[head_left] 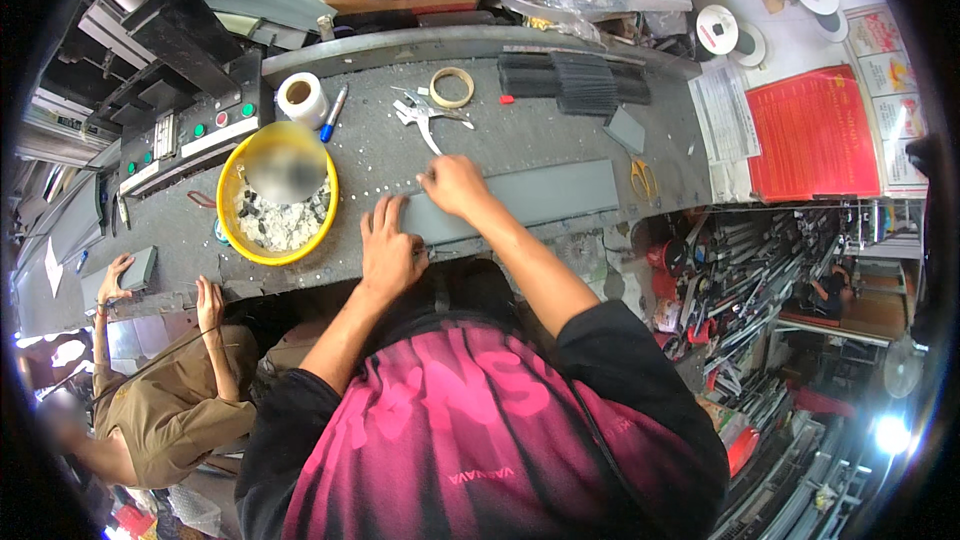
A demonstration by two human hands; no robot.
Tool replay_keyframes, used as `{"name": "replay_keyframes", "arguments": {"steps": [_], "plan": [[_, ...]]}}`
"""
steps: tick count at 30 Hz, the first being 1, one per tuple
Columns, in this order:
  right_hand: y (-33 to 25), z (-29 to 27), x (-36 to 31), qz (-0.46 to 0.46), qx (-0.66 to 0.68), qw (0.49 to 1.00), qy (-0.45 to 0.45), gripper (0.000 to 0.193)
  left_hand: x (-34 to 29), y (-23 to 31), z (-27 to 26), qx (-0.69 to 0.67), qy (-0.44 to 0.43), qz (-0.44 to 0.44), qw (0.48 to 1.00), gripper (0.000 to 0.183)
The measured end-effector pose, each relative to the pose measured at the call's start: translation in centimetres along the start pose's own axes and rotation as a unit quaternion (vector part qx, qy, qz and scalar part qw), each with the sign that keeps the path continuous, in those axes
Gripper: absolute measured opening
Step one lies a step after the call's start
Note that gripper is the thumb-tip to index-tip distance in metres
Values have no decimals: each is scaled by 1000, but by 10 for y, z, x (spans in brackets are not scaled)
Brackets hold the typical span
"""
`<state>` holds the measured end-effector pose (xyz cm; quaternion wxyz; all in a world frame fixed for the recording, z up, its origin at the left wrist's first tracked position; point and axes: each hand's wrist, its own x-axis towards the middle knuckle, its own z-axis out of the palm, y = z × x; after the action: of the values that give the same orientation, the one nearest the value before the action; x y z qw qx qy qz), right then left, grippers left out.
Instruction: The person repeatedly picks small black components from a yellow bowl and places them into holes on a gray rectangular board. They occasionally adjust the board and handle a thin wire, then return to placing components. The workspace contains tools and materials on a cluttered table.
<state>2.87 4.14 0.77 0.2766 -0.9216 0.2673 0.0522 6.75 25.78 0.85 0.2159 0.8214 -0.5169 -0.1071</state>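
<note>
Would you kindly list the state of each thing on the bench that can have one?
Grey strip: flat on the bench, pressed under both hands.
Left hand: palm down on the strip's near end.
Right hand: fingers down on the strip's upper edge.
Yellow bowl: upright, partly filled with small pieces.
Pliers: lying down, handles apart.
Tape roll: flat.
Scissors: lying closed.
</note>
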Motion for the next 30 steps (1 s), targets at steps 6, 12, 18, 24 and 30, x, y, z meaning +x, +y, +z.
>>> {"name": "replay_keyframes", "arguments": {"steps": [6, 12, 18, 24, 30], "plan": [[-2, 18, 37, 50, -57, 993, -88, 31, 23, -24, 8, -60, -89, 35, 994, 20], [2, 31, 48, 27, 58, 998, -25, 25, 8, -19, 18, -88, -31, 50, 994, 20], [-3, 35, 50, 38, 89, 992, -81, 20, 3, -16, 16, -117, -4, 28, 993, 17], [2, 36, 42, 33, 190, 980, -53, 15, 3, -14, 20, -134, 17, 32, 990, 17], [-5, 72, 63, -29, 160, 982, 93, 13, -3, -14, 24, -128, 9, 32, 991, 19]]}}
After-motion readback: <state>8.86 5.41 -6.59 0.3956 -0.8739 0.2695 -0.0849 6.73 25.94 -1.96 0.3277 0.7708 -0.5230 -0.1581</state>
